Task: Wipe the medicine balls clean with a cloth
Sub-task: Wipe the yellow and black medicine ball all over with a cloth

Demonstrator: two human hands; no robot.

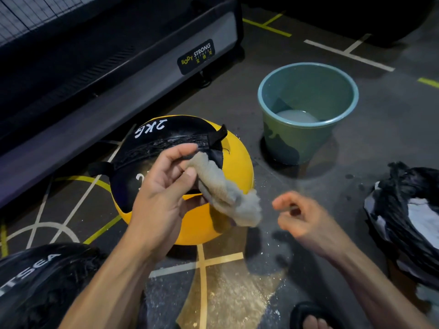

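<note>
Both hands hover over the ball [234,160]: left hand [164,188] pinches the soft, floppy cloth [223,191]; right hand [299,217] is loosely curled, empty.

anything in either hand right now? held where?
Left hand pinches the grey cloth by its upper end, between thumb and fingers; the rest hangs over the yellow medicine ball. Right hand holds nothing, blurred, fingers loosely curled.
</note>
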